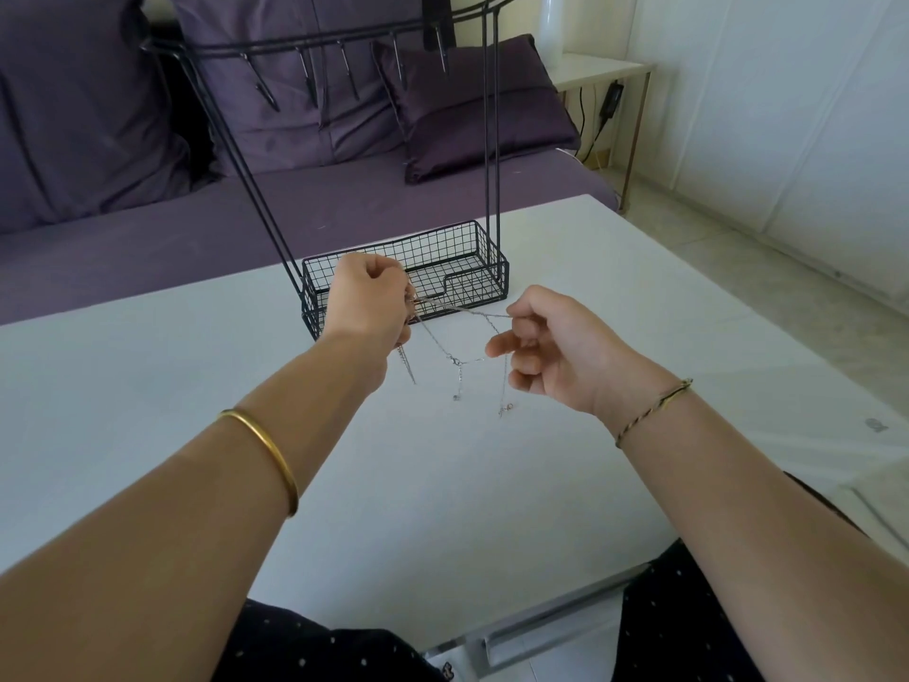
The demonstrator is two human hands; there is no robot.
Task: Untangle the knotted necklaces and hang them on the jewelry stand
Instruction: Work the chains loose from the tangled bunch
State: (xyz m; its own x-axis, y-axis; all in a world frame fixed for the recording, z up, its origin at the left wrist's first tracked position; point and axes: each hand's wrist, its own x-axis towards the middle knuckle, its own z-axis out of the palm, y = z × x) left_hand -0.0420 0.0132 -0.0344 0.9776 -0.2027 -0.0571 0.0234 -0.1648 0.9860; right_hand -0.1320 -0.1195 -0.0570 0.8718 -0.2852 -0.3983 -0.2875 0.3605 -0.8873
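Thin silvery necklaces [455,359] hang tangled between my two hands above the white table [196,366]. My left hand [366,300] pinches one bunch of chain, with loose ends dangling below it. My right hand [546,344] pinches a strand at the other side, pulled taut toward the left hand. Clasp ends hang down to just above the tabletop. The black wire jewelry stand [484,140] rises right behind my hands, with a mesh basket base [462,253] and a top bar with several bare hooks [344,66].
A purple sofa [147,228] with cushions runs behind the table. A small side table [600,71] with a cable stands at the back right. The table's near edge is by my lap.
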